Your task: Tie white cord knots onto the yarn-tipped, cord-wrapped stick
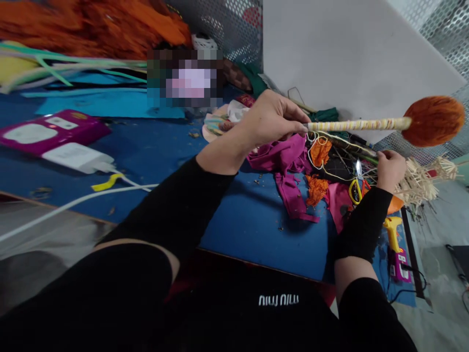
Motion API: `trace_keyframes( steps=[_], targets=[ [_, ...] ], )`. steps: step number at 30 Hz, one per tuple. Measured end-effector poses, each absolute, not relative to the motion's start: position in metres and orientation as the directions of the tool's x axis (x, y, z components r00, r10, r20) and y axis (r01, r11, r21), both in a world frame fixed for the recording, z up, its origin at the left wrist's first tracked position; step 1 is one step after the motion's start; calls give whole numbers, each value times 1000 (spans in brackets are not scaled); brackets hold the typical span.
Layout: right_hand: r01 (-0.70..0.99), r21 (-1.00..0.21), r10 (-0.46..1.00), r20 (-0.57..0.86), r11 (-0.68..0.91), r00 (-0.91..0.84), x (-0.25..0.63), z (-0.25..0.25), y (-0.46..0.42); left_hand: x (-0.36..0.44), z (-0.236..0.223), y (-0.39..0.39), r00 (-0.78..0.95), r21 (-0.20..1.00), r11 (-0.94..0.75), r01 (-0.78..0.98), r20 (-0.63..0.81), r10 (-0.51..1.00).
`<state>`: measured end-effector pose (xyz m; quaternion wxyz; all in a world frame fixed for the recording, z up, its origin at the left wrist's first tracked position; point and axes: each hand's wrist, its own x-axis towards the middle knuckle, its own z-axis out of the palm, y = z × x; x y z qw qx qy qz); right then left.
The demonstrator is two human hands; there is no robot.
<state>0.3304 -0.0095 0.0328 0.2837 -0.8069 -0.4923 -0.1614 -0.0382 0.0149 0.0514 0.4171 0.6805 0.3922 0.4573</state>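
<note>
My left hand [273, 117] pinches the near end of a stick wrapped in pale yellow yarn [355, 124]. At the stick's far end is a fuzzy orange ball [434, 121], held up over the table's right side. Lower down, my right hand [391, 168] has its fingers closed on a thin green stem [371, 159], which runs left beneath the wrapped stick. Loose pale yarn [335, 173] loops below the sticks. Just left of my right wrist are scissors [356, 188] with yellow and red handles. Magenta fabric [282, 156] and orange scraps [317, 189] lie under my hands.
The blue table [252, 220] carries a purple-and-white power strip [54, 129] and white cable at left. Orange material [91, 29] is heaped behind. A yellow glue gun [394, 232] stands right, near dry straw [421, 181]. A white board [348, 54] leans at the back.
</note>
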Motion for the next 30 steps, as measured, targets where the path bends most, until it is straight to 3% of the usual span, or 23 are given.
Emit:
trace_keyframes(
  steps=[3, 5, 7, 9, 11, 14, 16, 20, 26, 30],
  targets=[
    [849, -320, 581, 623, -421, 523, 302, 46, -18, -30, 52, 10, 251, 949, -315, 28, 299, 921],
    [907, -367, 579, 702, -207, 416, 281, 52, -21, -25, 51, 8, 246, 948, -319, 1, 309, 919],
    [911, -398, 607, 753, 113, 254, 258, 53, -23, -22, 51, 5, 258, 941, -336, 28, 318, 912],
    [818, -433, 675, 734, 378, 77, 232, 49, -24, -20, 50, 2, 273, 934, -353, 56, 325, 905],
    [690, -508, 750, 657, 515, -75, 206, 41, -25, -18, 49, 0, 286, 930, -363, 64, 331, 899],
    [567, -611, 805, 568, 552, -172, 175, 30, -27, -17, 48, 0, 285, 921, -381, 78, 346, 894],
    [567, -632, 806, 582, 529, -104, 162, 24, -29, -16, 47, 1, 269, 914, -395, 99, 357, 894],
    [667, -542, 707, 707, 512, 31, 152, 18, -35, -16, 44, 7, 263, 924, -371, 95, 336, 904],
    [712, -438, 622, 783, 548, 3, 152, 17, -35, -24, 40, 18, 376, 979, -203, -17, 194, 906],
    [731, -385, 598, 801, 563, -39, 153, 14, -31, -23, 37, 20, 354, 975, -212, -62, 220, 909]
  ],
)
